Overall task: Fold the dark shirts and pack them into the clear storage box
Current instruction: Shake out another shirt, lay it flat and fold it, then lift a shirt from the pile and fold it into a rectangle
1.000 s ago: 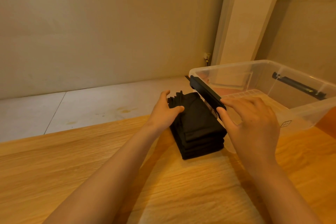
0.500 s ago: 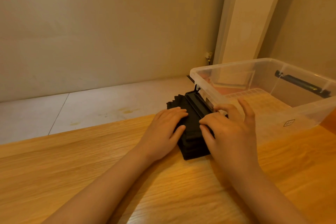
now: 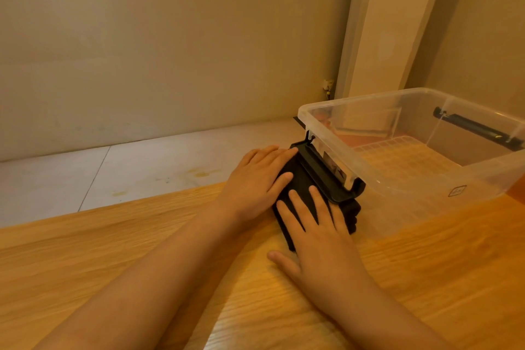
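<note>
A stack of folded dark shirts [image 3: 305, 187] lies on the wooden table [image 3: 142, 264] against the left side of the clear storage box [image 3: 426, 179]. My left hand [image 3: 255, 182] rests flat on the stack's far left part, fingers spread. My right hand [image 3: 318, 236] presses flat on the stack's near part, thumb on the table. The box's black side handle [image 3: 326, 176] hangs down over the right edge of the stack. The box is open on top and holds no shirts.
A second black handle [image 3: 477, 131] sits on the box's far side. Beyond the table's far edge lies a pale tiled floor [image 3: 113, 167], a beige wall and a tall white unit [image 3: 392, 23] in the corner.
My right hand has let go of the box's black handle, which swung down, and now lies flat on the stack. My left hand has flattened onto the shirts.
</note>
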A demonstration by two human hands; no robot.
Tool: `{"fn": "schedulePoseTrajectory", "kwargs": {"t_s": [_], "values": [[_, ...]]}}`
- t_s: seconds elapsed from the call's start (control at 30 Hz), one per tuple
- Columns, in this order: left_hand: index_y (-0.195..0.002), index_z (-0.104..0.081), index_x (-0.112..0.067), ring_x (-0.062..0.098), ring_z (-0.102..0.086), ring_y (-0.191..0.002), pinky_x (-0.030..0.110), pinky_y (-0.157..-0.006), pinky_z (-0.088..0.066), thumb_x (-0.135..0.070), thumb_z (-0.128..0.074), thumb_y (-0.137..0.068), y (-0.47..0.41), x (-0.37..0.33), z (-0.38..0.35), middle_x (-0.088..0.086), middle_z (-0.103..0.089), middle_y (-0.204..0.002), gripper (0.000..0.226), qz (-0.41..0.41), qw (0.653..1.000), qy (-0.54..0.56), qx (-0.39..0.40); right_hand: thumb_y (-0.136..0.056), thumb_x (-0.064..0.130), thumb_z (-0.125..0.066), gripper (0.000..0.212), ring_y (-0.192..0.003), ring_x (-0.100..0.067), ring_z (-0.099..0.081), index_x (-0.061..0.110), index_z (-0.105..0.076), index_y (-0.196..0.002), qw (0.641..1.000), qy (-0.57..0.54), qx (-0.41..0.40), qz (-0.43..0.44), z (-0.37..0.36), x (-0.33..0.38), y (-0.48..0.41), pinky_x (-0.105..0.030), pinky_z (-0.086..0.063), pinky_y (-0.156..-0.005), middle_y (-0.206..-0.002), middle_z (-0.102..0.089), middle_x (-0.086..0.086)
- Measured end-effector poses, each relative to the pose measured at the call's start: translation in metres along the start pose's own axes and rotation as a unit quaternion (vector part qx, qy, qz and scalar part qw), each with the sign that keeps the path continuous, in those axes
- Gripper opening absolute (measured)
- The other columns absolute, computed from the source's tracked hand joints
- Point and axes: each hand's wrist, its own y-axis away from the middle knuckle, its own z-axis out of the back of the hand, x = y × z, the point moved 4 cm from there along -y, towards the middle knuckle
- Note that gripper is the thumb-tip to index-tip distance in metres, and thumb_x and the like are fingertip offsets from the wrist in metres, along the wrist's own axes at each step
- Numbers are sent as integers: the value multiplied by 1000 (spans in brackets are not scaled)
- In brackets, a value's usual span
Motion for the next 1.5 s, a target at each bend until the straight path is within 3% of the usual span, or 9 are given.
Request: {"fn": "schedulePoseTrajectory", "kwargs": {"t_s": [0.1, 0.23, 0.4, 0.6, 0.8, 1.07, 1.27, 1.4, 1.5], "values": [[-153, -14, -29, 13, -16, -145, 32, -119, -11, -42, -21, -103, 6, 13, -17, -4, -20, -159, 52, 58, 997, -12, 42, -76, 69, -28, 80, -123, -39, -53, 18, -64, -126, 999, 10, -39, 6, -5, 1, 4, -51, -26, -97, -131, -61, -9], [-154, -8, -29, 15, -23, -144, 36, -116, -25, -41, -21, -103, 16, 19, -32, -4, -11, -161, 54, 72, 992, 90, 56, -74, 71, -29, 83, -128, -38, -45, 16, -63, -126, 996, 9, -81, 22, -13, 4, 6, -53, -25, -99, -133, -59, -9], [-154, -7, -29, 20, -32, -140, 38, -111, -33, -42, -22, -104, 12, 16, -32, -5, -5, -162, 54, 87, 988, 101, 74, -73, 70, -28, 84, -127, -39, -48, 15, -65, -124, 997, 14, -70, 9, -15, 5, 4, -53, -19, -104, -131, -60, -9], [-154, 0, -31, 16, -5, -149, 39, -121, -10, -46, -15, -103, 20, 16, -15, -3, 3, -163, 55, 133, 986, 9, 104, -86, 55, -30, 67, -131, -33, -47, 15, -60, -129, 1000, -10, 8, -18, -5, 10, 10, -52, -21, -106, -136, -57, -9], [-154, 5, -22, 13, 12, -148, 34, -118, 9, -49, -12, -102, 81, 22, 21, -3, 10, -162, 61, 169, 982, -30, 80, -89, 48, -34, 58, -138, -23, -38, 19, -53, -136, 999, -28, -4, 36, 14, 28, 38, -46, -19, -109, -144, -49, -3], [-153, 6, -24, 7, 25, -141, 32, -114, 20, -61, 15, -81, 222, 43, 105, -10, 17, -157, 82, 147, 978, -148, 10, -94, 42, -32, 57, -145, -21, -23, 17, -39, -146, 974, -99, -82, 188, 53, 144, 45, -42, -19, -112, -154, -34, -5], [-154, 0, -22, 9, 22, -144, 34, -116, 19, -61, 15, -81, 343, 82, 176, -7, 15, -158, 84, 213, 956, -204, -3, -96, 32, -41, 46, -138, -18, -35, 13, -53, -137, 912, -197, -159, 323, 90, 265, 34, -35, -27, -112, -145, -48, -4], [-154, -2, -22, 8, 18, -145, 34, -118, 14, -60, 9, -83, 417, 117, 215, -7, 10, -160, 81, 272, 938, -214, -23, -97, 36, -38, 49, -139, -15, -34, 16, -48, -141, 893, -237, -141, 357, 104, 339, 18, -32, -26, -114, -147, -46, 0], [-155, -11, -23, 9, 5, -148, 33, -119, 5, -58, -9, -94, 461, 148, 236, -6, -3, -162, 70, 332, 923, -186, -60, -97, 47, -33, 58, -144, -12, -23, 20, -35, -148, 894, -317, -61, 311, 109, 383, 0, -36, -23, -118, -154, -33, 4]]}}
